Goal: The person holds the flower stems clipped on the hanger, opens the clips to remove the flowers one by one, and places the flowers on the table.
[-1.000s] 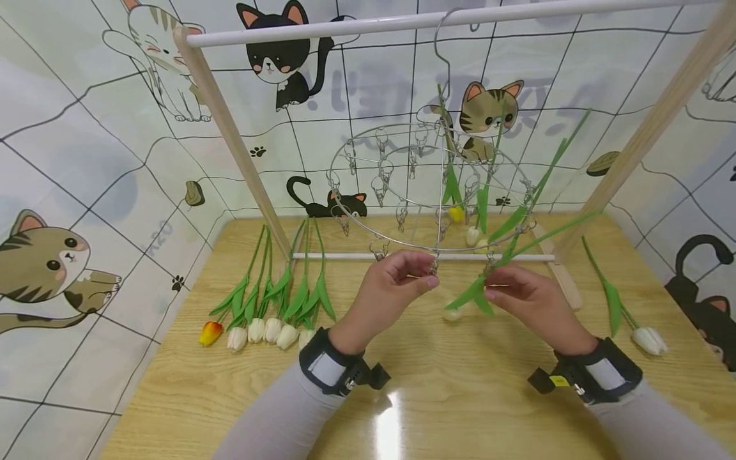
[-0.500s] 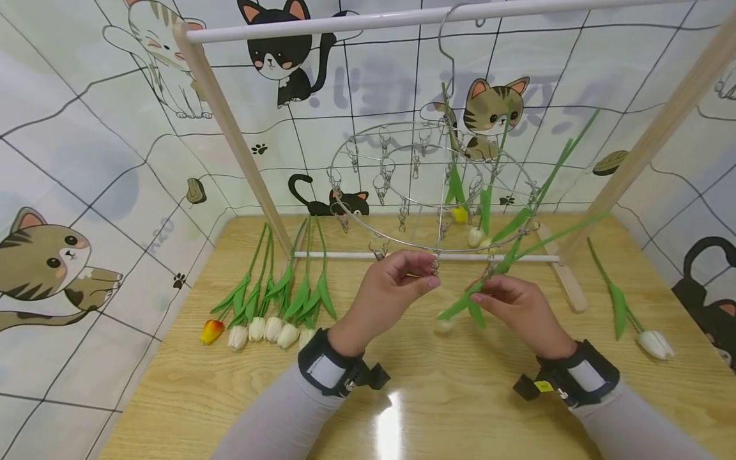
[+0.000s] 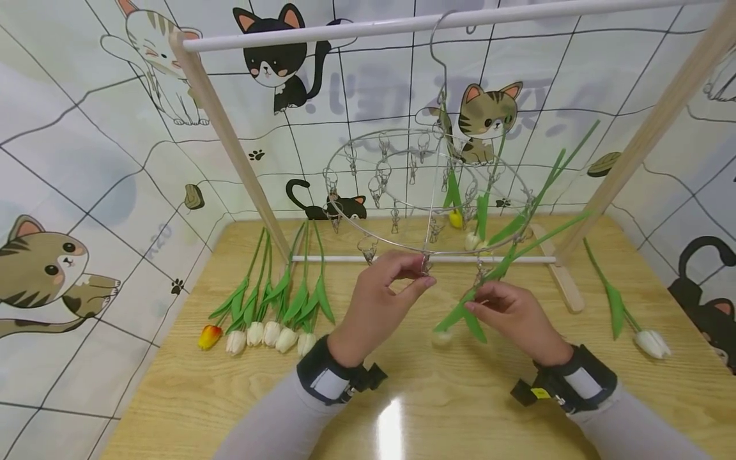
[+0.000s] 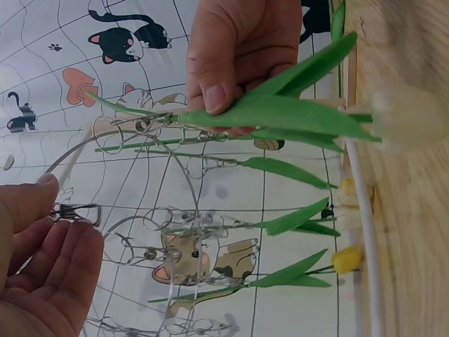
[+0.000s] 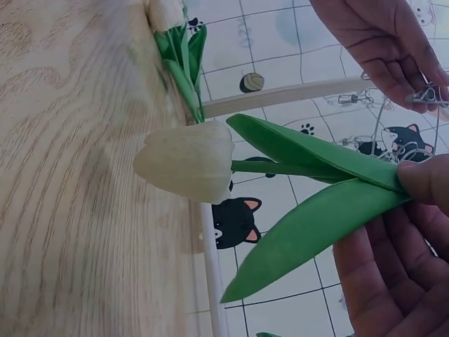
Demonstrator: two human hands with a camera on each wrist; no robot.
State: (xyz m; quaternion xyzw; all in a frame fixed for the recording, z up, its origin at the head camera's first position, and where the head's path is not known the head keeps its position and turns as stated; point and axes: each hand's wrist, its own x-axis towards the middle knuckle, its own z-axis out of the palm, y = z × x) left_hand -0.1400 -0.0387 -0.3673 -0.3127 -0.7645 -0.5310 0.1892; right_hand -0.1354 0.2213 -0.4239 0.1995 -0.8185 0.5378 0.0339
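Note:
A round wire hanger [image 3: 444,80] with many small metal clips hangs from the rack's top bar. At its front rim, my left hand [image 3: 379,297] pinches one metal clip [image 4: 74,213] between thumb and fingers. My right hand [image 3: 512,313] pinches a white tulip [image 5: 186,163] by its leaves and stem; the bloom points down and toward the left over the table. In the left wrist view, the stem of that tulip runs by a clip on the rim. Other tulips hang head-down from the right part of the hanger, among them a yellow tulip [image 4: 347,260].
Wooden posts [image 3: 227,144] and a white top bar [image 3: 322,39] frame the hanger. At the left of the table [image 3: 448,415] lie several white tulips [image 3: 235,342] and one red-yellow tulip [image 3: 210,336]. A single white tulip [image 3: 652,344] lies at the right.
My right hand has moved left and slightly down with the white tulip, closer to my left hand. The front of the hanger has shifted a little left with the clip in my left hand.

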